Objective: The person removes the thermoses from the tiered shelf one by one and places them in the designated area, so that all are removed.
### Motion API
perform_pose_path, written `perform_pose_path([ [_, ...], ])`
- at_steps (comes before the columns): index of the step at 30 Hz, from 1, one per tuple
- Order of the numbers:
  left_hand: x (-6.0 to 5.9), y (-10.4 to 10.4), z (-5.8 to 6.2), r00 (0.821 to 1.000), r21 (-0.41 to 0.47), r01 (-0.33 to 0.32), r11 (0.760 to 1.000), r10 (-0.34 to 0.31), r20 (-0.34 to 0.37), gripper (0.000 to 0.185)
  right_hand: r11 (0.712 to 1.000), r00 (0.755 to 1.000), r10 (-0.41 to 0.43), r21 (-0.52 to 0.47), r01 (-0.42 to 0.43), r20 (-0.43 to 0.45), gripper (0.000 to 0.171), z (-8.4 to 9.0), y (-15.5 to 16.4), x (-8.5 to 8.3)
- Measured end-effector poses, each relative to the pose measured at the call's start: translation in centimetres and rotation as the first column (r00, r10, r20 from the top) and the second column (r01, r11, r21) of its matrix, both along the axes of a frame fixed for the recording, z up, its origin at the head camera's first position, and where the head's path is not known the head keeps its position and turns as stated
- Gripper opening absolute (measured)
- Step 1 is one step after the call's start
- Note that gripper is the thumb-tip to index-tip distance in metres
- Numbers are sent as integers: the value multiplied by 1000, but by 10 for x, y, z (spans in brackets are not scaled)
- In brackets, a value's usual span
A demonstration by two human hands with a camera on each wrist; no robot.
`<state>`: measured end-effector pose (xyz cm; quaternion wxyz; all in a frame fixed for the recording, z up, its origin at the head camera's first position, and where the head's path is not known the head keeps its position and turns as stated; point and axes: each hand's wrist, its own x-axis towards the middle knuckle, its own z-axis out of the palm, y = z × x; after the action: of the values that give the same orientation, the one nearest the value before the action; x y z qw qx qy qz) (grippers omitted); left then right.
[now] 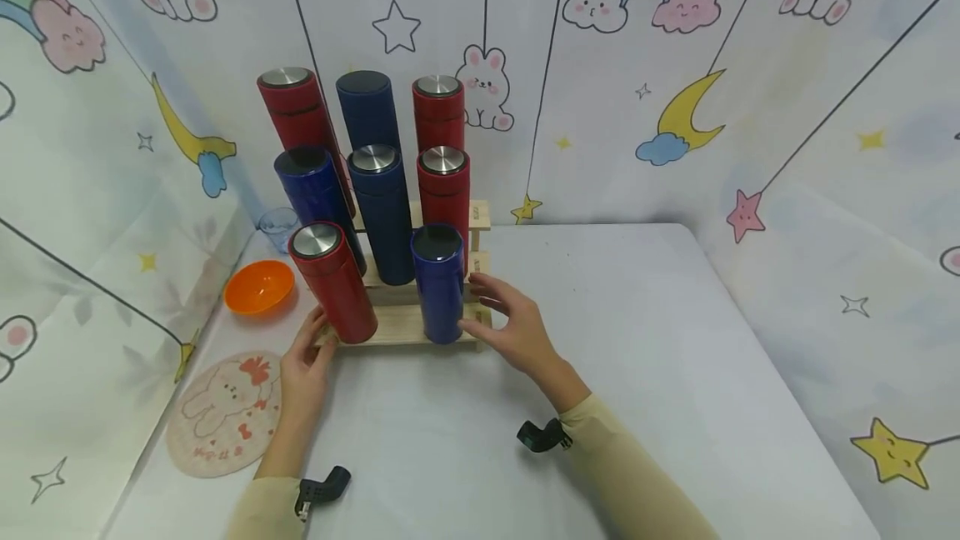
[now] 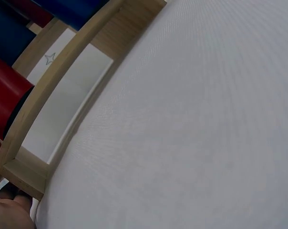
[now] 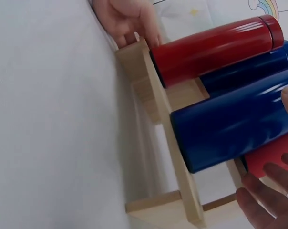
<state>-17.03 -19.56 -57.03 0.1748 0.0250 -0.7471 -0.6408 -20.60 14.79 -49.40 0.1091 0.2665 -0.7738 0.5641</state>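
Observation:
A stepped wooden rack (image 1: 397, 322) holds red and blue thermos bottles upright on three tiers. On the front tier stand a red thermos (image 1: 335, 286) at the left and a shiny blue thermos (image 1: 438, 290) at the right. My left hand (image 1: 303, 369) grips the rack's front left corner, just beside the red thermos; the right wrist view shows its fingers (image 3: 151, 24) curled at the wooden end. Around the right side of the blue thermos my right hand (image 1: 517, 330) is spread, thumb and fingers apart. Whether its thumb touches the bottle I cannot tell.
An orange bowl (image 1: 258, 287) and a clear glass (image 1: 278, 226) stand left of the rack. A round rabbit-print mat (image 1: 225, 419) lies by my left forearm. Patterned cloth (image 1: 600, 107) hangs behind the white table (image 1: 637, 340) and at its sides.

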Motion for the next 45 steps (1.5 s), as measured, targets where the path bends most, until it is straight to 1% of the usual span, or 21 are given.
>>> perform_pose_path([
  [4,-4,1,-2,1000,-10,-22,1000,22,6,42,1000,1000,2,-14,-2,9,72,-6,-3,-5],
  [7,-3,5,-1,998,-12,-49,999,49,32,42,1000,1000,-2,-10,2,30,71,-10,-3,-8],
  [8,-2,7,1,997,-12,-58,998,59,41,42,1000,999,-4,-5,4,36,72,-11,-4,-8],
  [10,2,11,9,996,-11,-73,997,74,52,42,1000,999,-9,7,9,46,72,-13,-5,-10],
  [12,6,16,19,995,-10,-80,997,81,52,42,1000,999,-9,16,8,50,72,-14,-7,-11],
  [14,9,19,26,996,-21,-80,997,80,42,42,1000,999,-9,24,8,48,72,-15,-8,-11],
  [17,11,19,30,996,-40,-79,996,80,35,41,1000,999,-6,21,4,50,72,-16,-10,-10],
  [20,9,16,24,995,-55,-89,995,91,41,41,1000,998,-6,16,5,57,72,-18,-12,-10],
  [23,4,12,12,993,-52,-105,993,108,50,42,1000,998,1,5,-1,69,72,-20,-15,-11],
  [26,-2,6,-1,993,-57,-106,993,109,46,42,1000,997,14,-14,-13,82,73,-23,-18,-12],
  [28,-4,4,-6,995,-54,-97,994,99,34,41,1000,996,20,-24,-18,85,73,-25,-20,-13],
  [33,-4,2,-9,997,-48,-75,996,76,14,41,1000,997,15,-18,-14,77,72,-29,-22,-14],
  [38,-1,1,-10,996,-53,-77,996,79,38,41,999,997,21,-26,-19,75,72,-29,-24,-13],
  [40,-1,0,-10,996,-54,-81,995,83,44,41,999,997,27,-34,-25,78,71,-29,-25,-13],
  [45,-4,1,-7,997,-47,-65,997,67,41,42,999,997,10,-36,-8,75,70,-26,-24,-14],
])
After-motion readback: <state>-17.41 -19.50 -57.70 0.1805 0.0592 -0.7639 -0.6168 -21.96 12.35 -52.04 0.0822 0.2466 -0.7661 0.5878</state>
